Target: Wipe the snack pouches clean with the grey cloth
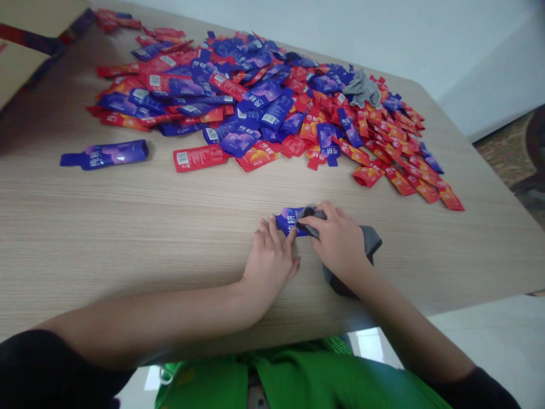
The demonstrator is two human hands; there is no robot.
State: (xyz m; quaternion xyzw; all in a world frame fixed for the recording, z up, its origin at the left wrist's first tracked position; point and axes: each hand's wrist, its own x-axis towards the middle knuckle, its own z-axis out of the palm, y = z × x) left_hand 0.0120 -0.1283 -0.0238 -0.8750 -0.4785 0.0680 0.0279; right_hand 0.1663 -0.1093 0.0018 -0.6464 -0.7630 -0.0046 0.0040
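Observation:
A flat purple-blue pouch (288, 221) with white lettering lies on the table in front of me. My left hand (270, 255) rests beside it, fingers stretched out and fingertips touching its near edge and left end. The fingers of my right hand (340, 236) are closed on a dark grey object (315, 220) with a black round part, which covers the pouch's right end. I cannot make out its kind. Below my right wrist is another dark grey and black shape (371, 238), partly hidden; whether the two are joined does not show.
A large heap of red and purple-blue pouches (255, 102) spreads along the table's far side, with a crumpled grey cloth (363, 90) on it. One purple pouch (113, 154) lies apart at left. A cardboard box (34, 34) stands at the far left. The table (128, 238) ends near my green apron (293, 378).

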